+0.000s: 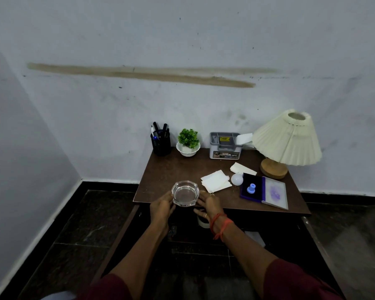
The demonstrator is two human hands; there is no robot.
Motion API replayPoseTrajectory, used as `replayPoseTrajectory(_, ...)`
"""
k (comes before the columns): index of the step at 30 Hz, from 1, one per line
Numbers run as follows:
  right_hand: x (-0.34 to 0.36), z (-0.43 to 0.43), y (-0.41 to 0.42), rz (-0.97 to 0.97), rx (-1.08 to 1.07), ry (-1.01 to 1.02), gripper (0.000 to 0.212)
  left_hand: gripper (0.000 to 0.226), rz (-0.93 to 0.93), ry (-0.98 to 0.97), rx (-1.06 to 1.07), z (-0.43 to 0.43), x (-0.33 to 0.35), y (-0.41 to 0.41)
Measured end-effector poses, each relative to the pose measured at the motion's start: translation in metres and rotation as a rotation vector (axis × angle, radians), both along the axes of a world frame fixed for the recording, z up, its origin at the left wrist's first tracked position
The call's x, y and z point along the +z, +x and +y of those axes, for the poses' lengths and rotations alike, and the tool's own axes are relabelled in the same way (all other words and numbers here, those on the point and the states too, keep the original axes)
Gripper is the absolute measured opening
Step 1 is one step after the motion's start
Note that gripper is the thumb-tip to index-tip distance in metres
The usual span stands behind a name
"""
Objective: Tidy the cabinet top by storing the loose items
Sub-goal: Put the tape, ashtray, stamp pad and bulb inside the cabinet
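Observation:
A clear glass ashtray (185, 193) sits at the front edge of the brown cabinet top (178, 167). My left hand (162, 207) grips its left side and my right hand (208, 205) grips its right side. To the right lie a stack of white papers (215, 181), a folded white paper (243, 169), a white bulb (237, 179) and an open blue stamp pad case (264, 191) with a small blue stamp (251, 189) on it. Below the top, the drawer (204, 234) is pulled out; a white roll (204, 221) shows inside it.
Along the back stand a black pen holder (160, 142), a small green plant in a white pot (188, 142), a grey organiser box (225, 145) and a cream pleated lamp (287, 140). The wall is behind; dark floor lies on both sides.

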State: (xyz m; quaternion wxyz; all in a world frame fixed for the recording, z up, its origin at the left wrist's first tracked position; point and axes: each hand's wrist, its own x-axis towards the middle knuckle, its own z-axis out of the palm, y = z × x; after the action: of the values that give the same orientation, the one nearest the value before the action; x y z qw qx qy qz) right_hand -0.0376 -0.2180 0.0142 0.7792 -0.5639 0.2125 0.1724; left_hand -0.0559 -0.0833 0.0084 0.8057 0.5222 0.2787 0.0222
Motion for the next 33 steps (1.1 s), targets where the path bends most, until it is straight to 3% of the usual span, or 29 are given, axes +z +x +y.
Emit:
replayPoseTrajectory(8,-0.001,0.004,-0.036,0.025,-0.031,0.033,0.024,0.028,0.012,0.097,0.053,0.007,-0.014,-0.032)
replayPoseTrajectory(13,-0.01,0.01,-0.051,0.021,-0.074,0.021,0.027,0.027,-0.009,0.068,0.116,0.007,-0.015,-0.051)
replayPoseTrajectory(18,-0.014,0.012,-0.072,0.012,-0.101,0.013,0.013,0.027,-0.004,0.017,0.165,0.007,-0.018,-0.075)
replayPoseTrajectory(33,-0.049,0.018,-0.09,0.056,-0.134,-0.02,0.015,0.022,0.041,-0.02,0.215,0.01,-0.039,-0.098)
